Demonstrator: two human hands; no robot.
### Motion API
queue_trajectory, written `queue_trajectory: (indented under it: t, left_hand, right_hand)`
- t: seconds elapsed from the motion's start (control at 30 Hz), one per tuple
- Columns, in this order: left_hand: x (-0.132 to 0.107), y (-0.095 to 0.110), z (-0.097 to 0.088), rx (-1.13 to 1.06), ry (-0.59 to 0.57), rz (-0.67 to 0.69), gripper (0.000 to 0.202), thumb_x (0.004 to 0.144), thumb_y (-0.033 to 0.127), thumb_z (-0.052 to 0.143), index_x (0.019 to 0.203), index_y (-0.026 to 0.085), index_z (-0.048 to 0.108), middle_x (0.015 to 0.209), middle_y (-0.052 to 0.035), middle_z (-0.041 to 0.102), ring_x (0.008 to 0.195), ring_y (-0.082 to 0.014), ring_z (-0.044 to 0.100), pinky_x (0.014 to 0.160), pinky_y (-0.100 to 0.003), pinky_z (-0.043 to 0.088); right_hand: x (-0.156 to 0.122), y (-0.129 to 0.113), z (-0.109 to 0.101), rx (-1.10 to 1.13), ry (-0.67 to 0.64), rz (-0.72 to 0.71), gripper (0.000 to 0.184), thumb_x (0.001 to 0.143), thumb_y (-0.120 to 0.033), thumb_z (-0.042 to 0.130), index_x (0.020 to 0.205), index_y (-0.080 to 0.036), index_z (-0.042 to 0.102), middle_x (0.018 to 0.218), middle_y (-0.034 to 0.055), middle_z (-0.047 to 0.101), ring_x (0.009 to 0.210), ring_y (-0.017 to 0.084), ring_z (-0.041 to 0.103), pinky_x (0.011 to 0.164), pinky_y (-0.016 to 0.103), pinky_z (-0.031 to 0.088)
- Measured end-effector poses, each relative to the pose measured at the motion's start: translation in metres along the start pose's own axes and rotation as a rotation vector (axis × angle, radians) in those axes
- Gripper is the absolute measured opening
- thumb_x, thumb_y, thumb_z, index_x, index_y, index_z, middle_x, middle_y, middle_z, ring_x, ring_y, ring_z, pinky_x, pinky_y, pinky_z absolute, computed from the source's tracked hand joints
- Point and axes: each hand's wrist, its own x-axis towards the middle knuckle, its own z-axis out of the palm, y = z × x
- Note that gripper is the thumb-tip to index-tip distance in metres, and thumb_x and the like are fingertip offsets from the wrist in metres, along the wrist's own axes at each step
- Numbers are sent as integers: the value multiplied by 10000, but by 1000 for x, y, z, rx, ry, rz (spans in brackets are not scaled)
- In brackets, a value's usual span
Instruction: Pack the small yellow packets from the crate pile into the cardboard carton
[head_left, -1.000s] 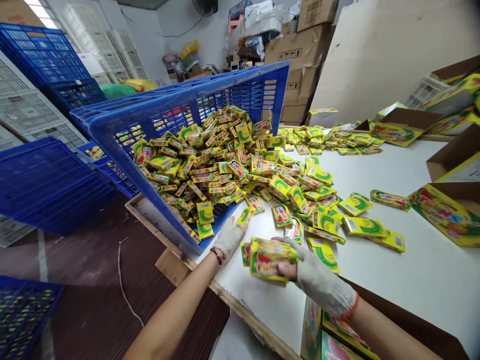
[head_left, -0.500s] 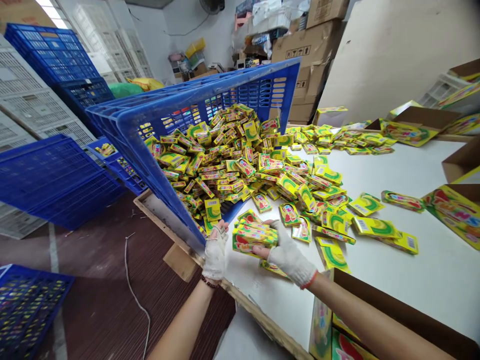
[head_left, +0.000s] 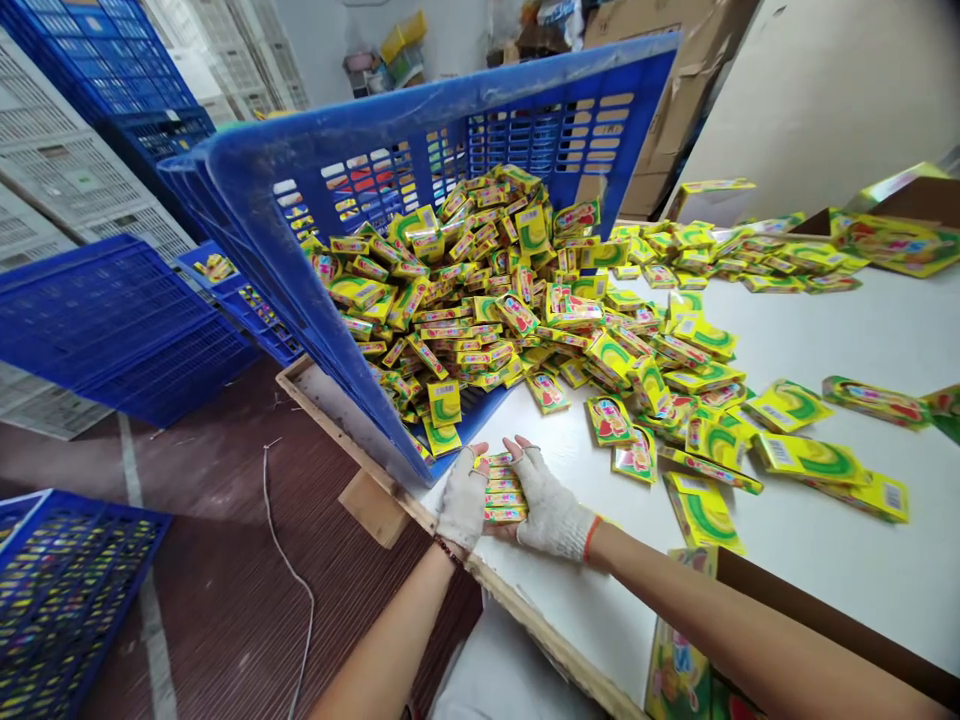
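Observation:
Between my two gloved hands is a row of small yellow-green boxes (head_left: 504,492), lined up with their narrow printed sides facing me. My left hand (head_left: 463,500) presses on the row's left side, and my right hand (head_left: 551,505) closes on its right side. Both wear white fingerless gloves; some fingers are hidden behind the boxes. Just beyond, a tipped blue crate (head_left: 450,100) spills a heap of the same boxes (head_left: 480,290) onto the white tabletop (head_left: 585,610).
Loose boxes (head_left: 697,400) lie scattered to the right. An open carton (head_left: 682,640) stands at the near right, partly under my right forearm. Stacked blue crates (head_left: 120,330) fill the left, and a cord (head_left: 289,570) lies on the brown floor. Large cardboard boxes (head_left: 660,150) stand behind.
My left hand has come against the boxes, which were in my right hand alone. The row has turned, showing its narrow sides. The view has shifted closer to the crate.

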Motion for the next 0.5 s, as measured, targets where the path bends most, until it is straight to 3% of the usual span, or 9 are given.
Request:
queue_trajectory:
  t: [0.13, 0.2, 0.3, 0.4, 0.43, 0.5]
  left_hand:
    - [-4, 7, 2, -158, -47, -35, 489, 932, 506, 419, 1299, 232, 590, 1386, -95, 602, 1189, -240, 631, 955, -364, 559]
    - [-7, 20, 0, -271, -72, -54, 604, 940, 628, 311, 1319, 242, 580, 1374, -107, 611, 1195, -257, 632, 962, -405, 564]
    - [-13, 47, 1, -405, -72, -36, 759, 901, 760, 183, 1298, 255, 586, 1342, -105, 624, 1231, -246, 606, 1019, -408, 528]
    - [-31, 73, 18, -326, 17, 77, 713, 861, 797, 337, 1078, 210, 680, 1176, -107, 680, 1127, -249, 637, 978, -383, 530]
    - [-42, 79, 27, -242, -1, 140, 647, 848, 776, 435, 958, 201, 708, 1074, -98, 702, 1044, -244, 656, 938, -368, 539]
    - [-76, 87, 51, -90, -190, 274, 556, 822, 732, 563, 782, 203, 727, 921, -76, 714, 917, -229, 666, 874, -342, 546]
  right_hand:
    - [9, -11, -5, -87, -24, -38, 1042, 608, -457, 837, 1466, -89, 375, 1305, 227, 451, 1209, 363, 497, 1019, 535, 455]
    - [10, -25, -20, -159, -56, -40, 896, 621, -474, 826, 1362, -87, 505, 1185, 183, 513, 1050, 327, 553, 942, 519, 491]
    - [-3, -51, -68, -86, 4, 25, 806, 597, -458, 831, 1278, -114, 571, 1162, 149, 538, 1022, 302, 565, 942, 488, 493]
    - [-40, -67, -133, 348, 111, 261, 879, 550, -417, 838, 1324, -175, 496, 1200, 93, 586, 1073, 271, 597, 972, 427, 497]
    - [-58, -69, -153, 517, 110, 333, 860, 575, -418, 815, 1332, -189, 477, 1179, 73, 617, 1060, 264, 618, 950, 414, 507]
    - [-103, -65, -186, 741, 147, 410, 766, 621, -414, 753, 1307, -196, 491, 1139, 53, 653, 1044, 253, 642, 925, 388, 511]
